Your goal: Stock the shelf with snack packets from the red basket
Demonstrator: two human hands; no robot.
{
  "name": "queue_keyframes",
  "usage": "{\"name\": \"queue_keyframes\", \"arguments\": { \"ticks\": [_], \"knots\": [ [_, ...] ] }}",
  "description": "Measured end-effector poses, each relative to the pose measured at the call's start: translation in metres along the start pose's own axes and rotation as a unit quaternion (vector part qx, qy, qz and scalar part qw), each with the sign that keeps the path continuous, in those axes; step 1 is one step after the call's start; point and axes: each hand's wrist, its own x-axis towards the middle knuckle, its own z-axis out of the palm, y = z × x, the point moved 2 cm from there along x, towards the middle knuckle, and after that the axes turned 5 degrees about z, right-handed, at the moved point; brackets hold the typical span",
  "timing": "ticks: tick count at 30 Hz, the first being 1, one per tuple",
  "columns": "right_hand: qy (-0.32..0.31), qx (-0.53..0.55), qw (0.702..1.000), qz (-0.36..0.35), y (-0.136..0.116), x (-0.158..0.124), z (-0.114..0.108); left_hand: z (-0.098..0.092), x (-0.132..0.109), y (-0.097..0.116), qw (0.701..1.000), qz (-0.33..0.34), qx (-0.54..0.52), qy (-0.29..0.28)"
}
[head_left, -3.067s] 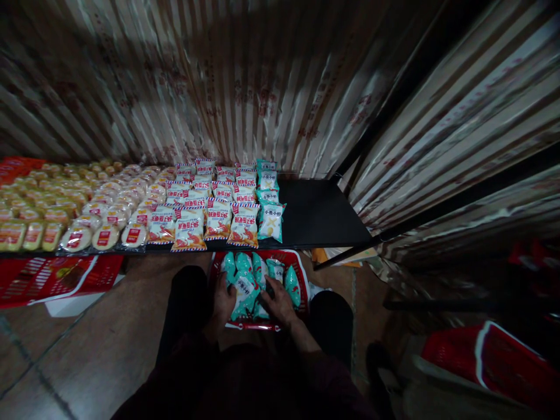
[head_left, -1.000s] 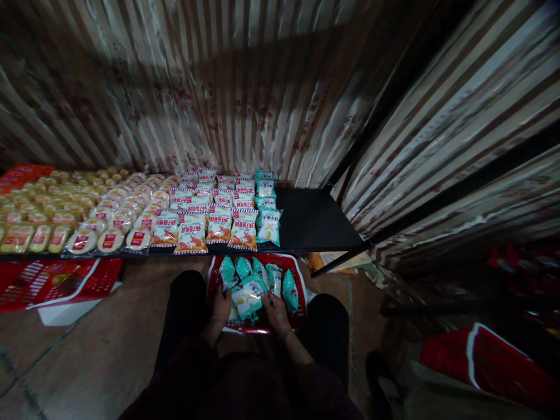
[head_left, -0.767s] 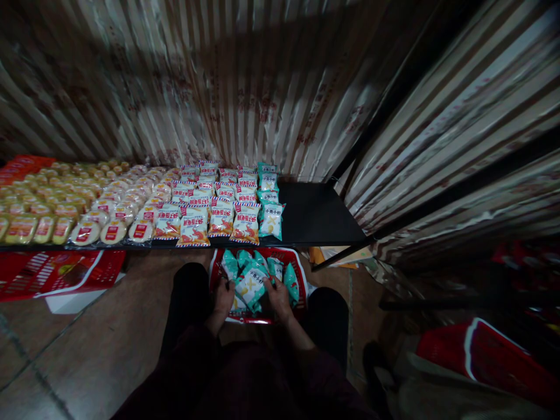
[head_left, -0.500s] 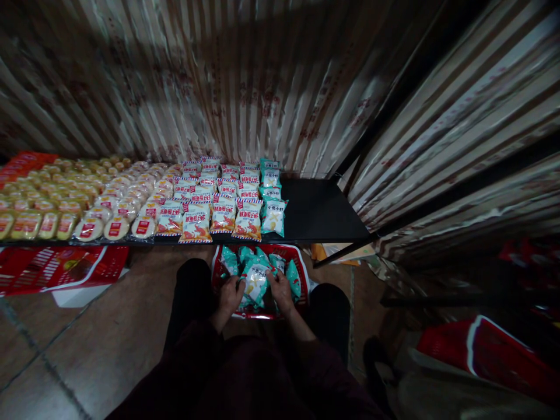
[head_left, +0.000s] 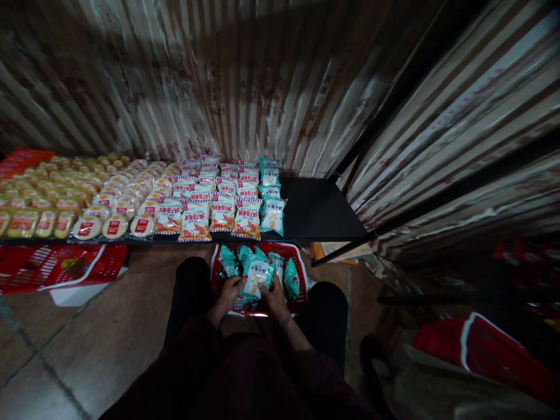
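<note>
A teal and white snack bag [head_left: 255, 277] is held between my two hands, over a red plastic basket [head_left: 301, 274] that stands between my knees. My left hand [head_left: 228, 293] grips the bag's left edge. My right hand [head_left: 275, 296] closes on its right side, thumb across the front. Several more teal bags [head_left: 291, 280] lie in the basket around and under it. On the black shelf [head_left: 317, 207] just beyond, a column of the same teal bags [head_left: 272, 216] runs from front to back.
Left of the teal column stand rows of orange and white snack bags [head_left: 195, 220], then round wrapped cakes [head_left: 115, 226] and yellow wrapped cakes [head_left: 46, 221]. A red basket [head_left: 56, 265] lies under the shelf at left, another red basket [head_left: 503, 356] at right. A dark metal post [head_left: 376, 131] rises at the shelf's right end.
My right hand has moved slightly down and left along the bag, its thumb now over the bag's front. The bag sits a little more upright. My left hand keeps its grip.
</note>
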Motion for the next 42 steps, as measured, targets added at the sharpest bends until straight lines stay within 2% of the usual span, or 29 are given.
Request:
{"name": "queue_keyframes", "arguments": {
  "ticks": [5, 8, 11, 17, 25, 30, 42],
  "knots": [
    [-0.030, -0.003, 1.000, -0.002, -0.008, -0.007, -0.002, 0.004, -0.008, 0.010, 0.997, 0.003, -0.080, -0.018],
    [-0.069, -0.023, 0.997, 0.003, -0.009, -0.009, 0.000, 0.009, -0.011, 0.012, 0.990, -0.011, -0.134, -0.037],
    [-0.080, -0.049, 0.996, 0.006, -0.007, -0.011, 0.001, 0.012, -0.013, 0.011, 0.982, -0.032, -0.174, -0.058],
    [-0.097, 0.008, 0.994, 0.046, -0.006, -0.013, 0.002, 0.011, -0.011, 0.008, 0.972, -0.051, -0.227, -0.025],
    [-0.094, 0.036, 0.993, 0.057, -0.007, -0.014, 0.002, 0.009, -0.013, 0.011, 0.960, -0.094, -0.264, -0.026],
    [-0.089, 0.008, 0.994, 0.057, -0.007, -0.015, 0.002, 0.007, -0.014, 0.011, 0.958, -0.105, -0.266, -0.017],
    [-0.071, -0.069, 0.995, 0.005, -0.003, -0.012, 0.002, 0.011, -0.010, 0.003, 0.959, -0.108, -0.262, -0.027]
  ]
}}
